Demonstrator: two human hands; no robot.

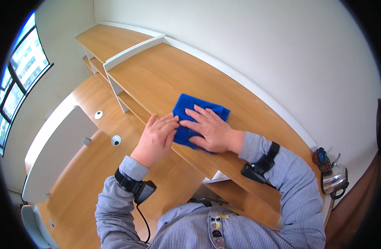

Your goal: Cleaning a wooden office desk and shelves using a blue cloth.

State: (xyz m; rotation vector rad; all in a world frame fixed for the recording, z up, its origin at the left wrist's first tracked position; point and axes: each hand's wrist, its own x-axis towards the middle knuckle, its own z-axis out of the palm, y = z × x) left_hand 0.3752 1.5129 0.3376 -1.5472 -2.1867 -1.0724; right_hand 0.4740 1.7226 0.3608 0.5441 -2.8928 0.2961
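Observation:
A folded blue cloth [185, 104] lies on the wooden top board [153, 77] of a long shelf unit. My right hand [209, 129] rests palm down on the cloth, its fingers spread across the fabric. At the cloth's left edge, by the front edge of the board, is my left hand [156, 137]. Its fingers are bent and close together, with the fingertips against the cloth; whether they pinch the fabric is hidden. Each forearm wears a black strap with a small device, the left one [136, 186] trailing a cable and the right one [262, 165] near the board.
A white divider [134, 53] and rear rim [240, 79] stand up from the board. At its right end sit dark cups [319, 156] and a metal kettle [335, 179]. Below left, a wooden desk [84, 168] carries a grey screen panel [59, 155], beside a chair [34, 227].

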